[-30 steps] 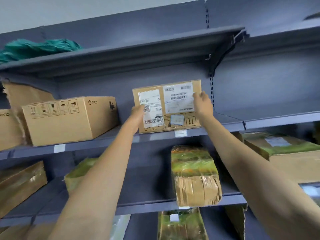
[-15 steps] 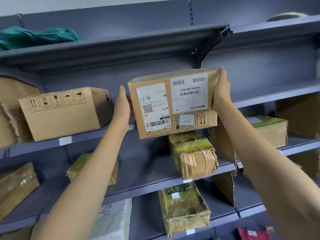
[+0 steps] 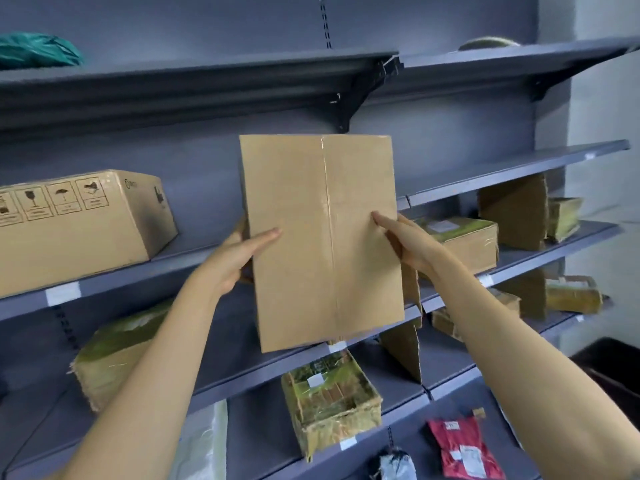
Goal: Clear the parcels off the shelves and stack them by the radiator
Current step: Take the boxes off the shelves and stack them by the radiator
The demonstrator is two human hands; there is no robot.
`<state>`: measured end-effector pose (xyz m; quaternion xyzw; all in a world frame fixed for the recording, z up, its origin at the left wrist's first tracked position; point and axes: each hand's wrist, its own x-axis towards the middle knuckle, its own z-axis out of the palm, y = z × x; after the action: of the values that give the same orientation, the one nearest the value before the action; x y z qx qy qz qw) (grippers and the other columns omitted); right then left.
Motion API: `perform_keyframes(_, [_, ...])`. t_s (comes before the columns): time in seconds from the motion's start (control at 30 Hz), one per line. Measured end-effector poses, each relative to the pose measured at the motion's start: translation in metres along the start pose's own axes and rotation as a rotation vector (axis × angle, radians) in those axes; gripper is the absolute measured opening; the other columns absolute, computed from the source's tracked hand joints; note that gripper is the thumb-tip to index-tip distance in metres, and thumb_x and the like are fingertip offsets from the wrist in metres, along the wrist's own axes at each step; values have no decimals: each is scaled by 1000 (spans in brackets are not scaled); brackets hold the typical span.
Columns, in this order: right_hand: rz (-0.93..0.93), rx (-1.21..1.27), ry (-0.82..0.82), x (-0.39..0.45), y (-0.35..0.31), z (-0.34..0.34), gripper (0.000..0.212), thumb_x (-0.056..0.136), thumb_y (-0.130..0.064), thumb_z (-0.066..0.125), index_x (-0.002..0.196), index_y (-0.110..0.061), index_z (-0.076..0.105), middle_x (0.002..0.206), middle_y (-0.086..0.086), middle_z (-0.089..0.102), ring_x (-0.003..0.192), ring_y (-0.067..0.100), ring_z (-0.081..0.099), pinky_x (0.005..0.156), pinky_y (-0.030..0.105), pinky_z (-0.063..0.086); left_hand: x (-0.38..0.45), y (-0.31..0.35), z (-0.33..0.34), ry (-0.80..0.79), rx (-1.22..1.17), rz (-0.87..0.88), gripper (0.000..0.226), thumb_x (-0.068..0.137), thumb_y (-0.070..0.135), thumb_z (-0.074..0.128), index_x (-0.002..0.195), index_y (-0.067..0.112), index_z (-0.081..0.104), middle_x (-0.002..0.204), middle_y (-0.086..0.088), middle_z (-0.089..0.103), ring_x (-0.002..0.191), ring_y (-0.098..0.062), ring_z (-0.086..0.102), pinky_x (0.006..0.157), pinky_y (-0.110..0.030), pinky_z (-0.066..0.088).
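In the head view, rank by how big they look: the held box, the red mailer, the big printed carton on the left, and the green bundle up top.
1. held box, though nearness inflates it
2. printed carton, partly cropped, so possibly larger
3. red mailer and green bundle look alike; unranked

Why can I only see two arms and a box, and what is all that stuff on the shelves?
The camera sits on a person's head, so you see what they see: their own arms reaching out. Their left hand and right hand hold a brown cardboard box between them, in front of grey shelves. The side facing you is plain with a strip of tape down the middle. More parcels wait on the shelves: a big printed carton on the left, green-taped packages lower down, and a red packet near the bottom.
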<state>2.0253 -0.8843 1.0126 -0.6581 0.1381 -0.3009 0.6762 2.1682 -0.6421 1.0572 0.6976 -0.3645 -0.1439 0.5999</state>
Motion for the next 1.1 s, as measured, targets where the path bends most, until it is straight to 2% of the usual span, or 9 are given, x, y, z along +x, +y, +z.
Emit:
perform_keyframes(0.13, [-12, -63, 94, -13, 2, -23, 37, 84, -53, 59, 111, -28, 56, 109, -7, 65, 99, 13, 62, 83, 32, 52, 4, 9, 22, -52, 42, 49, 48, 83, 36, 65, 127, 33, 44, 125, 9, 58, 112, -11, 53, 105, -39, 38])
perform_keyframes(0.23, [-57, -55, 175, -23, -13, -59, 30, 83, -53, 59, 99, -28, 60, 94, -12, 68, 78, 2, 67, 55, 15, 52, 14, 28, 57, -125, 102, 90, 60, 83, 43, 63, 136, 36, 37, 122, 17, 55, 110, -8, 50, 94, -35, 42])
perform_keyframes(0.33, [-90, -58, 305, -43, -30, -114, 35, 83, -54, 59, 105, -27, 59, 97, -9, 69, 83, 4, 66, 57, 15, 51, 32, 47, 112, -199, 142, 90, 66, 81, 48, 63, 138, 26, 40, 132, 8, 54, 123, -17, 48, 110, -44, 32])
perform_keyframes(0.57, [-38, -202, 749, -159, -31, -301, 32, 85, -55, 56, 88, -23, 53, 60, -11, 53, 38, -3, 53, 36, 12, 40, 44, 55, 351, -503, 51, 90, 60, 78, 49, 66, 128, 19, 51, 123, 8, 58, 108, -7, 55, 101, -28, 38])
perform_keyframes(0.63, [4, -234, 879, -209, -15, -362, 31, 86, -51, 57, 89, -21, 53, 52, -14, 56, 35, -3, 51, 35, 11, 39, 30, 40, 436, -644, 13, 45, 42, 79, 48, 66, 111, 20, 61, 122, 4, 63, 101, -8, 60, 98, -31, 43])
perform_keyframes(0.7, [58, -251, 1005, -264, 6, -417, 30, 87, -47, 58, 90, -17, 55, 51, -13, 57, 33, -4, 49, 34, 8, 36, 11, 21, 524, -758, -6, -39, 44, 83, 45, 63, 116, 16, 61, 127, -3, 61, 111, -17, 59, 104, -39, 41])
perform_keyframes(0.83, [184, -259, 1254, -370, 44, -524, 34, 85, -45, 61, 102, -16, 60, 79, -3, 64, 66, 8, 61, 60, 17, 48, -42, -3, 693, -1037, -5, -190, 66, 82, 50, 61, 135, 14, 48, 138, -6, 52, 130, -24, 45, 113, -45, 31])
perform_keyframes(0.93, [269, -278, 1405, -432, 59, -590, 40, 85, -46, 60, 113, -17, 60, 100, -1, 63, 90, 15, 60, 80, 25, 46, -80, -11, 795, -1201, 2, -222, 60, 81, 54, 60, 130, 19, 52, 136, -1, 55, 125, -18, 50, 112, -42, 33])
perform_keyframes(1.1, [393, -260, 1479, -486, 90, -673, 23, 85, -46, 60, 88, -23, 59, 104, 2, 67, 98, 20, 64, 93, 36, 51, -109, -37, 915, -1352, 85, -365, 59, 77, 62, 59, 126, 29, 53, 130, 0, 59, 122, -23, 52, 109, -52, 33])
